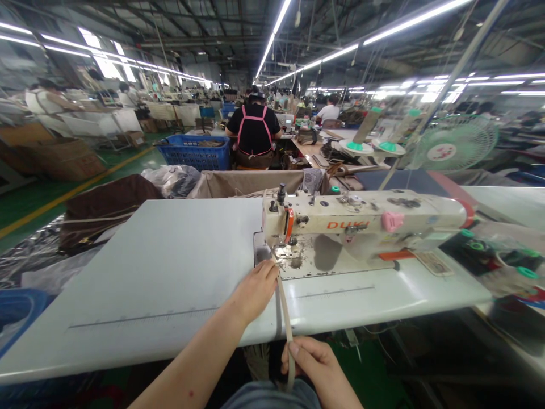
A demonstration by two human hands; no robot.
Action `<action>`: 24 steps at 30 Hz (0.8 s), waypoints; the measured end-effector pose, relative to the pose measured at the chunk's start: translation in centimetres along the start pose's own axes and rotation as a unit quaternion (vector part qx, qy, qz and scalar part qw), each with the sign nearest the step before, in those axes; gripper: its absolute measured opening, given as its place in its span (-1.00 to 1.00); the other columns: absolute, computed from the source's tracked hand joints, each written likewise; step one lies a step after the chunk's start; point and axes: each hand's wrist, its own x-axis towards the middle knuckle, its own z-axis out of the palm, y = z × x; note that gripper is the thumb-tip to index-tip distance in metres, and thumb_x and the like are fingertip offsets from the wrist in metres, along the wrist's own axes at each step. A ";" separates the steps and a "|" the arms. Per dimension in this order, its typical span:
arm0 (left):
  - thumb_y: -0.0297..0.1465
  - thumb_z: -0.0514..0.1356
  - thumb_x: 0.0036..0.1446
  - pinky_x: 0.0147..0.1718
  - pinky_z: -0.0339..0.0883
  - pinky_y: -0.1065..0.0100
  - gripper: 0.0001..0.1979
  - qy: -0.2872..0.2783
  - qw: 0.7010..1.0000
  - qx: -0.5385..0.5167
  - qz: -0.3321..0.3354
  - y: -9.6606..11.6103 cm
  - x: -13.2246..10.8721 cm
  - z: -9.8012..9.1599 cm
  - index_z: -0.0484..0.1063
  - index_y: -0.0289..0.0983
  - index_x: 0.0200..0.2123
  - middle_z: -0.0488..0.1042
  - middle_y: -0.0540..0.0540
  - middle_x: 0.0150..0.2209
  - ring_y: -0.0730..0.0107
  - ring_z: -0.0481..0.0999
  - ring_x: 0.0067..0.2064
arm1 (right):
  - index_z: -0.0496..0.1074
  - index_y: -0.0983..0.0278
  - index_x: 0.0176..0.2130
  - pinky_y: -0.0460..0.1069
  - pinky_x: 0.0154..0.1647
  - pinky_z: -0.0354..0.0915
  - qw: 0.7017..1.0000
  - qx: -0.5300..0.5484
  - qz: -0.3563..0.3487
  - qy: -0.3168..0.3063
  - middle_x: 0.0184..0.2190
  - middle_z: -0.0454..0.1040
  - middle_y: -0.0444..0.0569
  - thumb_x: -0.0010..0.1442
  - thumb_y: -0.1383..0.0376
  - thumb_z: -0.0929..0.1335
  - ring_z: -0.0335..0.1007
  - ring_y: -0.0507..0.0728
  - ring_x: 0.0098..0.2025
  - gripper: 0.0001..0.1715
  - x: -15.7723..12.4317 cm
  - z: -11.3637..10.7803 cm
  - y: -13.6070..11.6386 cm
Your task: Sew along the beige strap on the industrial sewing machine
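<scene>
A long, narrow beige strip (284,304) runs from the needle area of a white sewing machine (315,218) down over the front edge of the table. My left hand (259,287) lies at the machine's bed, its fingers together on the strip just before the presser foot. Below the table edge, my right hand (313,360) pinches the lower part of the strip between thumb and fingers. The strip's far end is hidden by the left fingers and the machine head.
The white tabletop (170,255) has ruler marks near its front. A blue basket (193,152) and a person (254,128) in a pink-strapped apron are ahead. A green fan (457,142) stands at right, and thread cones (366,130) rise behind the machine.
</scene>
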 end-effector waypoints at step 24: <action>-0.51 0.08 0.43 0.31 0.37 0.15 -0.74 0.003 1.000 -0.020 -0.016 0.2 0.0 -0.2 0.43 -0.36 0.11 0.55 -0.24 0.11 0.10 0.51 0.23 | 0.65 0.25 -0.29 0.06 -0.15 0.30 0.993 -0.102 -0.057 -0.018 -0.37 0.55 -0.05 0.13 -0.12 0.54 0.40 0.19 -0.26 -0.51 0.9 0.1 -0.3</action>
